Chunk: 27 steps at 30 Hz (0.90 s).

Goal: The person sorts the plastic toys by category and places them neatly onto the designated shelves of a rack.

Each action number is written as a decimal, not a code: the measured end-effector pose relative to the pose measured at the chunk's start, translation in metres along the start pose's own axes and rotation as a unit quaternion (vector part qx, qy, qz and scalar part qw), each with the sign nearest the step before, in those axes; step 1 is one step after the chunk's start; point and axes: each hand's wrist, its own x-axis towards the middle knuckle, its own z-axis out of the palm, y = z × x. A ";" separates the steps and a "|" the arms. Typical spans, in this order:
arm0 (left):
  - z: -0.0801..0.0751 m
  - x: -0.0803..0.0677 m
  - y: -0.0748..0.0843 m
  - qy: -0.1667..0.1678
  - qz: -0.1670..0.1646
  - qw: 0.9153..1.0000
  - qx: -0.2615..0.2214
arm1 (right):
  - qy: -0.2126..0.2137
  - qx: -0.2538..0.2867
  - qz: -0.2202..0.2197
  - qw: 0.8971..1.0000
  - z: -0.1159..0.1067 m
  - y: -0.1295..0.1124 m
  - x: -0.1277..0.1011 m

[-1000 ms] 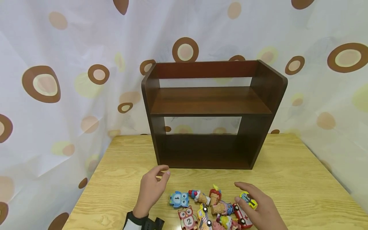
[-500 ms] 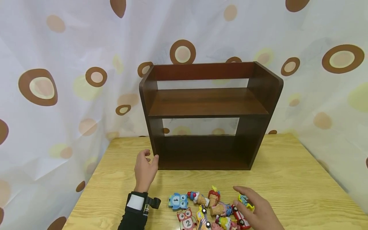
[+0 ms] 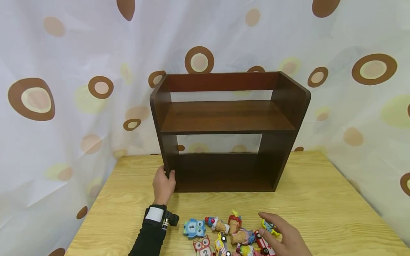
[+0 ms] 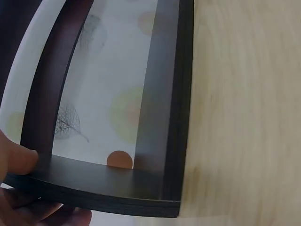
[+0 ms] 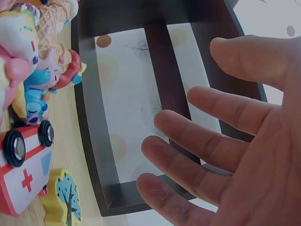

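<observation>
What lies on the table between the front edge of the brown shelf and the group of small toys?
Nothing: in the head view only bare table separates the shelf from the toys.

Ahead of the right grip [image 3: 283, 236], bare worktop [image 3: 320, 199] lies open up to the shelf unit [image 3: 224, 131]; toy figures [image 3: 224, 233] crowd its left. The left grip [image 3: 164, 183] holds the shelf unit's side panel.

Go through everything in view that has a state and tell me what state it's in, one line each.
Shelf unit: upright on the table, both shelves bare.
Left hand: grips the shelf unit's left side panel.
Right hand: open, fingers spread above the toys.
Toy pile: loose on the table, in front of the shelf unit.
</observation>
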 end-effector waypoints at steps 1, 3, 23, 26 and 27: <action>-0.001 0.001 0.000 0.000 0.002 1.000 0.003 | 0.001 -0.001 0.002 1.000 0.000 0.000 -0.001; -0.002 0.003 -0.001 -0.006 0.010 1.000 0.011 | 0.005 -0.001 0.004 1.000 0.001 0.000 -0.001; -0.012 -0.004 -0.010 -0.054 0.036 0.998 0.013 | -0.004 0.003 0.017 1.000 0.001 0.000 -0.006; -0.013 -0.007 -0.008 -0.051 0.041 0.998 0.010 | -0.006 0.001 0.019 1.000 0.002 -0.002 -0.006; -0.013 -0.008 -0.008 -0.051 0.043 0.998 0.010 | -0.006 0.003 0.020 1.000 0.002 -0.002 -0.006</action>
